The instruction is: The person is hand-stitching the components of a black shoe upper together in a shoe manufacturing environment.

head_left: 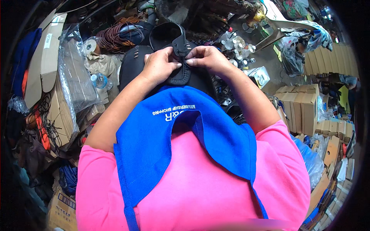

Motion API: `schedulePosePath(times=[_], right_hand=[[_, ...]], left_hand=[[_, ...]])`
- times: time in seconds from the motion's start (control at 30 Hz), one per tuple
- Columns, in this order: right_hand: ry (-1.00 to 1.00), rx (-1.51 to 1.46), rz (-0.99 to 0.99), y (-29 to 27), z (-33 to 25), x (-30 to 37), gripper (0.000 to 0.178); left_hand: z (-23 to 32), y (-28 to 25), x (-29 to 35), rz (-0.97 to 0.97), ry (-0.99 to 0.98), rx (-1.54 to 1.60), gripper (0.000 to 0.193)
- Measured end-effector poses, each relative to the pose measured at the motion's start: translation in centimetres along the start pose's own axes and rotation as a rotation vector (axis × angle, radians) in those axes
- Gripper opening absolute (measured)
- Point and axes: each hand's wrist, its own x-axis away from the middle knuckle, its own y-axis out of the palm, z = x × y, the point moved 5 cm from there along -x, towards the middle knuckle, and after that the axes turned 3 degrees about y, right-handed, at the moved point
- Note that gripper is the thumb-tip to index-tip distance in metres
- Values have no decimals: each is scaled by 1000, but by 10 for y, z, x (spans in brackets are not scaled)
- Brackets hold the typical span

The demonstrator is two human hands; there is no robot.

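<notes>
In the head view, black stitched shoe [180, 45] at twelve o'clock, just past the blue apron [148, 142]; at eleven, left hand [158, 65] in a pinch on the shoe's middle; at one, right hand [211, 59] in a pinch close beside, too small to tell any thread there; perhaps a slip from a loose pinch, a crooked edge from too hard a pull, or a sideways roll from uneven pushing

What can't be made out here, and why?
All in the head view:
Black stitched shoe: partly covered by the left hand and right hand.
Any fine thread there: too small, dark against dark.
Wearer's waist: hidden behind the blue cloth apron.
Brown cardboard box, lower left: cut off by the bottom edge.
Purplish smear, bottom edge: too blurred to name.
</notes>
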Motion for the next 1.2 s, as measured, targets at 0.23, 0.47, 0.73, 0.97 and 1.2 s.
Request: schedulePosePath(times=[0.23,0.47,0.73,0.97,1.2], right_hand=[[-44,295,-32,4,-15,-2,11],[-8,78,-39,-18,2,5,19],[-76,426,102,-28,3,37,22],[-96,317,134,-46,-1,26,37],[-365,575,238,-19,-1,19,31]], left_hand=[[28,-22,5,10,305,-337,14],[16,-30,17,-46,251,-366,14],[11,-12,8,-149,172,-154,16],[14,-7,8,-199,217,-170,19],[13,-8,11,-146,226,-178,19]])
